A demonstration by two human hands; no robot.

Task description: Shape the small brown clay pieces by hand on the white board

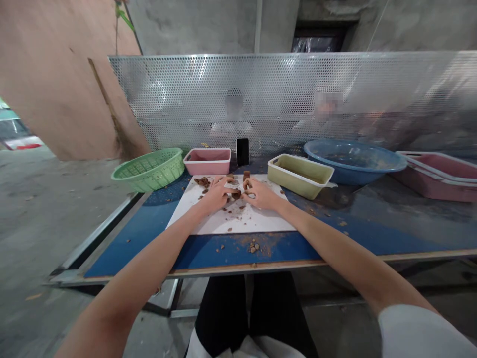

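Note:
On a white board (208, 226), a dark brown clay-like lump (236, 195) lies between my two hands. My left hand (217, 195) reaches in from the left, its fingers bent and closed on the lump's left side. From the right comes my right hand (263, 195), fingers curled and thumb low, close by the lump's right side; what it pinches is hidden. Just past its fingertips stands a small brown block (246, 175). Another brown piece (230, 176) sits beyond my left fingers. A crumbly brown heap (202, 182) rests at the board's back left corner.
Behind the board stand a green basket (149, 171), a pink bin (207, 166), an upright phone (242, 151), a yellow-green bin (294, 183), a blue basin (346, 171) and stacked pink bins (436, 181). Small lumps (254, 246) lie near the blue table's front edge. A perforated metal panel (276, 99) closes the back.

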